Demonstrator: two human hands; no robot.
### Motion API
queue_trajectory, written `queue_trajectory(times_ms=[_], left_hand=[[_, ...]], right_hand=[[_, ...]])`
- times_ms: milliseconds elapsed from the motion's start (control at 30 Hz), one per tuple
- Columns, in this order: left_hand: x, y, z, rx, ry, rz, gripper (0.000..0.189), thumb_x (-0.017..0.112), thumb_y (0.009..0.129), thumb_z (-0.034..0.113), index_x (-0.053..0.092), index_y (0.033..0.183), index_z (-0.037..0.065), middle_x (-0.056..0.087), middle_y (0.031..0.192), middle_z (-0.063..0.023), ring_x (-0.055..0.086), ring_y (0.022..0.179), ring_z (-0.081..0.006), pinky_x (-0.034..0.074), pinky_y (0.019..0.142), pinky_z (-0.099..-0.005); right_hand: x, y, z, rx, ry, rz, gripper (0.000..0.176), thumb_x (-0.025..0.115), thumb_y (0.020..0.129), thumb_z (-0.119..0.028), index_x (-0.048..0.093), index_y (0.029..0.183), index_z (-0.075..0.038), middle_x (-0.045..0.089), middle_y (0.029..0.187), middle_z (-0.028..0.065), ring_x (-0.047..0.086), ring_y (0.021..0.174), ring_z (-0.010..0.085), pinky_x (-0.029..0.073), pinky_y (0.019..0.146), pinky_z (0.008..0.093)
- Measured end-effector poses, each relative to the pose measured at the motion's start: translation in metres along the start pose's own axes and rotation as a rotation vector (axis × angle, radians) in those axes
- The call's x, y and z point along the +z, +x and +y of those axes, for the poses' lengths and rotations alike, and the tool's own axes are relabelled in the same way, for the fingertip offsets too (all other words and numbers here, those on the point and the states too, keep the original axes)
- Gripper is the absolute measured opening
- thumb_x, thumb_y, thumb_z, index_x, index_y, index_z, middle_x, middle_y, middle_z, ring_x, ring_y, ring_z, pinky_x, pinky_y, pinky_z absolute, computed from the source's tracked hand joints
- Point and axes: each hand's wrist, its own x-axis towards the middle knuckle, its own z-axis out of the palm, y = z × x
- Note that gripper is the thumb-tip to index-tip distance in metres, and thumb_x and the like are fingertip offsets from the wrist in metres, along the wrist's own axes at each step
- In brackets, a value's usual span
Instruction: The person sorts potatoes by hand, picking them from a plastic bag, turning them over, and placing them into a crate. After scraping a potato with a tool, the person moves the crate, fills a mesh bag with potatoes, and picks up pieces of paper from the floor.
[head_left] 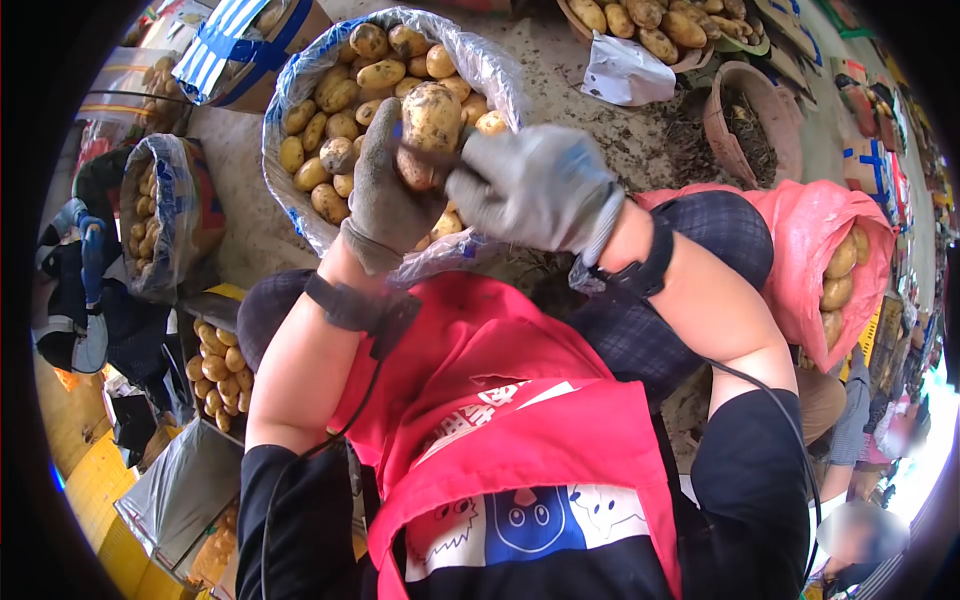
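Note:
My left hand (385, 200), in a soiled grey work glove, is closed round a large potato (432, 117) with dirt on its skin. A lower lobe or second potato shows just beneath it, above the palm. Beside it, my right hand (540, 190), gloved the same way, has its fingers curled in against the potato's side. A dark streak crosses between the fingers and the potato, and I cannot tell what the right fingers grip. Under both hands stands a round basket (290, 85) lined with clear plastic, full of potatoes (335, 95).
Right of me, a pink sack (800, 225) holds potatoes. A reddish tub (715, 120) with dark debris stands beyond it. More potatoes fill a container (690, 58) at the top, a plastic-lined box (190, 215) and a crate (228, 425) at left. Soil litters the floor (560, 70).

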Motion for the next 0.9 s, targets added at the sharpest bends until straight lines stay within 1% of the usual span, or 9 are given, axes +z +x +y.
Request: queue_trajectory(times_ms=[67,100,267,333,433,500,533,700,900], left_hand=[[0.000,-0.004,-0.005,0.792,1.559,0.054,0.059,0.050,0.105,0.055,0.058,0.138,0.007,0.068,0.125,-0.0103,0.067,0.118,-0.0258,0.055,0.102,-0.0374],[-0.001,-0.002,-0.006,0.791,1.559,0.054,0.059,0.050,0.105,0.055,0.058,0.138,0.007,0.068,0.125,-0.0103,0.067,0.118,-0.0258,0.055,0.102,-0.0374],[-0.003,0.009,-0.002,-0.057,0.015,0.147,0.060,0.048,0.105,0.057,0.055,0.142,0.011,0.069,0.124,-0.0097,0.067,0.113,-0.0237,0.058,0.088,-0.0353],[0.000,0.008,0.001,-0.059,0.063,0.114,0.059,0.052,0.104,0.054,0.053,0.144,0.010,0.067,0.126,-0.0097,0.066,0.115,-0.0238,0.057,0.092,-0.0364],[-0.002,0.005,0.002,0.214,0.902,0.139,0.059,0.058,0.103,0.051,0.051,0.145,0.009,0.065,0.129,-0.0097,0.065,0.118,-0.0239,0.055,0.097,-0.0379],[0.007,0.000,0.009,0.096,0.718,0.161,0.060,0.061,0.103,0.048,0.050,0.147,0.009,0.064,0.131,-0.0097,0.064,0.120,-0.0241,0.054,0.101,-0.0390],[0.026,-0.003,0.015,-0.115,0.105,0.075,0.067,0.078,0.093,0.027,0.047,0.149,0.007,0.061,0.134,-0.0104,0.061,0.125,-0.0214,0.051,0.105,-0.0371],[0.025,0.002,0.015,0.109,0.636,-0.067,0.081,0.086,0.078,0.001,0.045,0.149,0.005,0.060,0.134,-0.0079,0.060,0.123,-0.0182,0.051,0.106,-0.0350],[0.014,0.005,0.003,0.222,0.876,0.003,0.075,0.085,0.078,0.000,0.048,0.143,0.004,0.061,0.131,-0.0069,0.059,0.121,-0.0153,0.050,0.106,-0.0331]], right_hand=[[-0.003,0.008,0.018,-0.017,0.003,0.086,0.026,0.065,0.094,-0.035,0.068,0.087,-0.010,0.067,0.068,0.0163,0.069,0.063,0.0359,0.055,0.057,0.0472],[-0.002,0.009,0.025,0.034,-0.044,0.069,0.025,0.065,0.094,-0.035,0.068,0.089,-0.011,0.067,0.069,0.0167,0.069,0.063,0.0360,0.055,0.058,0.0474],[0.003,0.000,0.002,-0.017,-0.133,-0.187,0.027,0.065,0.094,-0.036,0.066,0.086,-0.010,0.066,0.070,0.0169,0.068,0.064,0.0367,0.055,0.059,0.0479],[0.006,-0.004,0.000,-0.111,-0.102,-0.184,0.029,0.066,0.094,-0.037,0.064,0.083,-0.010,0.065,0.069,0.0168,0.069,0.065,0.0370,0.054,0.059,0.0479],[-0.010,0.003,0.007,0.060,0.088,0.028,0.030,0.065,0.096,-0.036,0.068,0.085,-0.008,0.066,0.072,0.0177,0.070,0.068,0.0365,0.053,0.061,0.0474],[-0.023,0.009,0.021,0.278,0.280,0.021,0.032,0.067,0.097,-0.035,0.071,0.095,-0.004,0.070,0.078,0.0196,0.072,0.074,0.0379,0.054,0.064,0.0431],[-0.025,0.009,0.028,0.342,0.348,0.056,0.032,0.067,0.097,-0.034,0.072,0.098,-0.003,0.070,0.080,0.0199,0.072,0.076,0.0386,0.054,0.064,0.0422],[-0.034,0.006,0.039,0.346,0.294,-0.152,0.031,0.065,0.099,-0.033,0.073,0.103,-0.004,0.070,0.085,0.0210,0.071,0.082,0.0393,0.054,0.069,0.0419],[-0.028,-0.005,0.023,0.267,0.169,-0.121,0.035,0.063,0.096,-0.041,0.070,0.088,-0.007,0.070,0.077,0.0210,0.071,0.075,0.0412,0.056,0.067,0.0504]])
